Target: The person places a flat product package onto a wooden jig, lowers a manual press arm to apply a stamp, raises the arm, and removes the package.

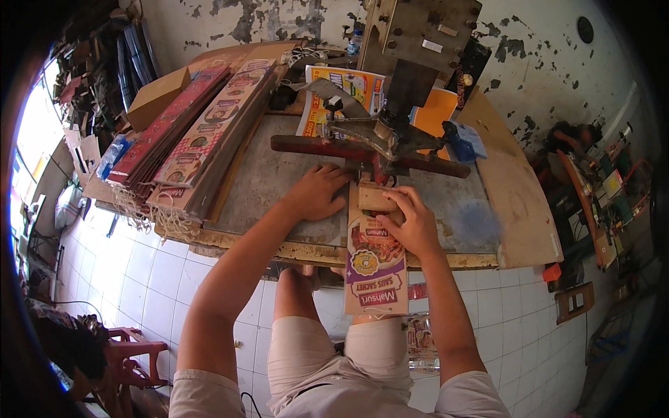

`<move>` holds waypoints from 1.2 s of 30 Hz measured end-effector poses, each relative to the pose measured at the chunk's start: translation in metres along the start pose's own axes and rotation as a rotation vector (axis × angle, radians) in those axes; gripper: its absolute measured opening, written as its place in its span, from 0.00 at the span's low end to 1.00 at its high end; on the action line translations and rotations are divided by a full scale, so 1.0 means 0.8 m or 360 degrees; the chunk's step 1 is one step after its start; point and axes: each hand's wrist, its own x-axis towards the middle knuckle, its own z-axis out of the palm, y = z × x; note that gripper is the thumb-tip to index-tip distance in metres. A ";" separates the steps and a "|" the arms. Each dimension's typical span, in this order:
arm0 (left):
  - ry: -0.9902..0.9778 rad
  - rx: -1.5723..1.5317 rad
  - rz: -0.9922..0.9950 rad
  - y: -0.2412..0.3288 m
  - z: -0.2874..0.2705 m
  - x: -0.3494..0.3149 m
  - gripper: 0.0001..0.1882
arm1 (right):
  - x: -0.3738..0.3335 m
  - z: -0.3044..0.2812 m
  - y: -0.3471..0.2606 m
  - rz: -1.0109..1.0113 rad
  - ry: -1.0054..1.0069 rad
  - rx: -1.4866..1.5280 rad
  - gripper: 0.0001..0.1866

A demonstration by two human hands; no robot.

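Note:
A long printed cardboard strip [376, 275] lies lengthwise under the machine press [394, 136], its near end jutting past the table's front edge over my lap. On the strip, just below the red crossbar [313, 145], sits a small wooden block [376, 198]. My right hand [412, 221] grips the block from its right side, fingers on top and thumb lower down over the strip. My left hand [322, 193] rests on the grey tabletop left of the strip, fingers stretched toward the strip's edge and thumb apart, holding nothing. The strip's far end is hidden beneath the press.
Stacks of pink printed strips [216, 118] and red ones [171, 125] with white strings lie on the table's left, beside a brown cardboard box [159, 97]. Colourful printed sheets [341, 90] lie behind the press. A red stool [136, 355] stands lower left. Another person [575, 136] is far right.

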 end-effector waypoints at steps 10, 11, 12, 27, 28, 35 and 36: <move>0.0046 -0.0029 -0.0063 -0.001 0.006 -0.013 0.38 | 0.001 -0.001 -0.009 0.0022 0.0034 0.0033 0.25; 0.0045 -0.0046 -0.0101 0.003 0.007 -0.016 0.37 | 0.001 -0.002 -0.008 0.0048 0.0031 0.0048 0.25; 0.0044 -0.0062 -0.0140 0.009 0.008 -0.020 0.36 | 0.000 -0.001 -0.005 0.0014 0.0063 0.0045 0.24; 0.0578 0.0126 -0.0551 0.135 0.009 -0.174 0.33 | -0.051 -0.030 -0.034 -0.0169 0.0051 0.0158 0.23; 0.0618 0.0155 -0.0558 0.141 0.013 -0.182 0.33 | -0.066 -0.040 -0.042 -0.0156 0.0077 0.0200 0.23; 0.0956 0.0310 -0.0640 0.143 0.085 -0.222 0.33 | -0.145 -0.107 -0.021 0.0128 0.0427 -0.0018 0.23; 0.0974 0.0312 -0.0649 0.142 0.089 -0.223 0.32 | -0.151 -0.115 -0.005 0.0196 0.0507 -0.0127 0.22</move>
